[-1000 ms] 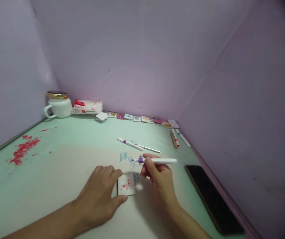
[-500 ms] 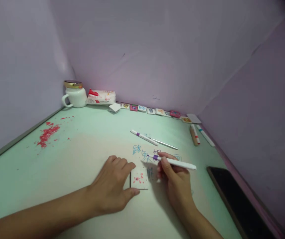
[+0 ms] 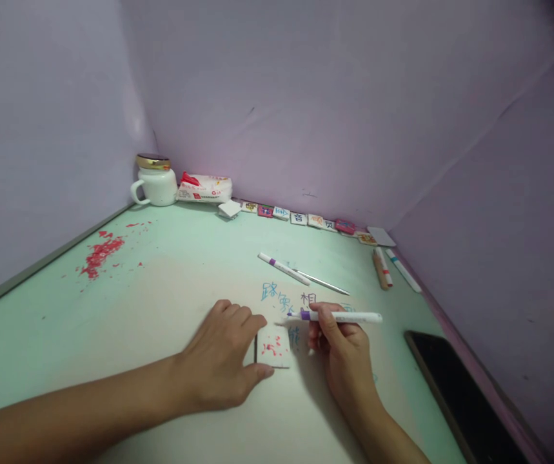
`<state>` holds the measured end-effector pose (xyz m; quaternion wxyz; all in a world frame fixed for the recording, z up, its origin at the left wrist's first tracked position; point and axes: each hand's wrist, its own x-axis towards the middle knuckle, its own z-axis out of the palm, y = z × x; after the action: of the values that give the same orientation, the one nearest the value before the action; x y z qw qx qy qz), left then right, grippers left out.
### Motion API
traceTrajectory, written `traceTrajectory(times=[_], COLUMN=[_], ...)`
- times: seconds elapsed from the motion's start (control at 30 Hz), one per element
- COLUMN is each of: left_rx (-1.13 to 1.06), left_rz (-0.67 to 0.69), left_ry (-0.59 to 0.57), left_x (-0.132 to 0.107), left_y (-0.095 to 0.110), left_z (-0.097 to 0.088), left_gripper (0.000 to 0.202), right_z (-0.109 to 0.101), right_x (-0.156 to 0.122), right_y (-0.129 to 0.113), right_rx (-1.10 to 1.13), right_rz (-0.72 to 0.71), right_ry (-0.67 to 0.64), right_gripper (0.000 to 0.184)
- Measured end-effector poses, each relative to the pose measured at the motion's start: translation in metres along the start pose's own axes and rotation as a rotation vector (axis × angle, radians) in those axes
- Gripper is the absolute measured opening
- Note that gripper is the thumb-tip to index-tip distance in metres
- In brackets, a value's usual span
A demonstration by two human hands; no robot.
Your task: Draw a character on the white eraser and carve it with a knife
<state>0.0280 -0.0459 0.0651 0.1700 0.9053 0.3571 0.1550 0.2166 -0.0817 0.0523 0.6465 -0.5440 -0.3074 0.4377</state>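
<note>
The right hand (image 3: 344,345) pinches a purple-banded marker (image 3: 361,317) near the white tile (image 3: 273,347) the left hand (image 3: 228,353) grasps, flat on the worktop (image 3: 184,270); a slack left grip could let it skid if nudged.

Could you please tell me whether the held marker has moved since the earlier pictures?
Yes: judged against the purple writing, the held marker has shifted slightly toward the person.

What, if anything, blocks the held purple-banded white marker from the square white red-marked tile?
Nothing visible: the right hand holds the marker near the tile; the left hand only grips its left side.
</note>
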Motion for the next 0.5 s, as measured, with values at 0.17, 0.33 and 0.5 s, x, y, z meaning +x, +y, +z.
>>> traceTrajectory(times=[0.17, 0.33, 0.5], left_rx=[0.000, -0.118, -0.520], left_rz=[-0.013, -0.003, 0.081], left_ry=[-0.024, 0.054, 0.100], left_x=[0.000, -0.001, 0.000], left_y=[0.001, -0.004, -0.010], left_z=[-0.001, 0.002, -0.001], left_gripper=[0.036, 0.041, 0.040], right_z=[-0.001, 0.002, 0.004], right_x=[0.000, -0.006, -0.019], right_y=[0.001, -0.003, -0.004], right_rx=[-0.005, -0.039, 0.058], right_rz=[-0.007, 0.028, 0.080], right_ry=[-0.018, -0.009, -0.007], right_gripper=[0.037, 0.037, 0.038])
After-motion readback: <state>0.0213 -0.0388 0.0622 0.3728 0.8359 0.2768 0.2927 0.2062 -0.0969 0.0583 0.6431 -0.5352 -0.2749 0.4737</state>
